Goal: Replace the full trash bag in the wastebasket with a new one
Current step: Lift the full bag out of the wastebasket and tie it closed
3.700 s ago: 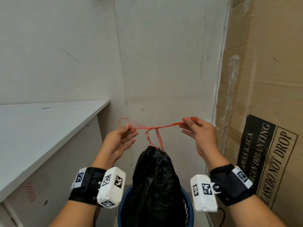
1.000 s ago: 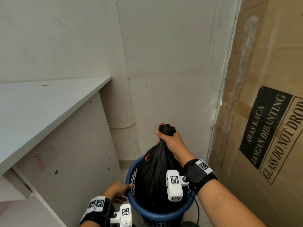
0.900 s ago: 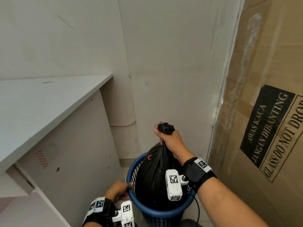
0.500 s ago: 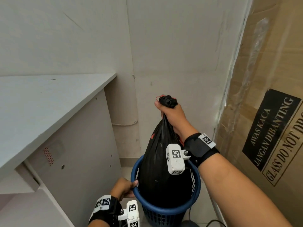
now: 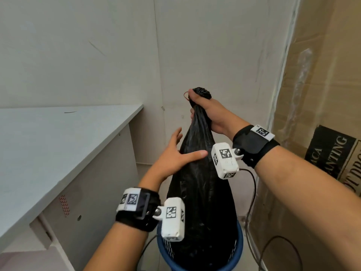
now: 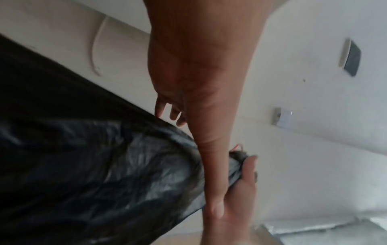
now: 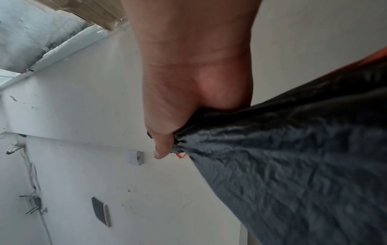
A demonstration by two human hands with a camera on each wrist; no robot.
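Note:
A full black trash bag (image 5: 203, 202) hangs mostly lifted out of the blue mesh wastebasket (image 5: 239, 249), its bottom still inside the rim. My right hand (image 5: 205, 108) grips the bag's gathered neck at the top, a bit of red drawstring (image 5: 185, 94) poking out by the thumb. In the right wrist view the right hand (image 7: 167, 132) is fisted round the black plastic (image 7: 293, 157). My left hand (image 5: 175, 153) lies against the upper side of the bag with fingers straight and spread. The left wrist view shows that left hand (image 6: 188, 126) flat along the bag (image 6: 94, 165).
A white desk (image 5: 58, 143) with a side panel stands close on the left. White walls meet in a corner behind the basket. A large cardboard box (image 5: 322, 94) printed "DO NOT DROP" leans on the right. Cables (image 5: 252, 202) trail beside the basket.
My right hand has pulled the bag higher out of the basket. My left hand has left the basket's rim and risen to lie flat against the bag's upper side.

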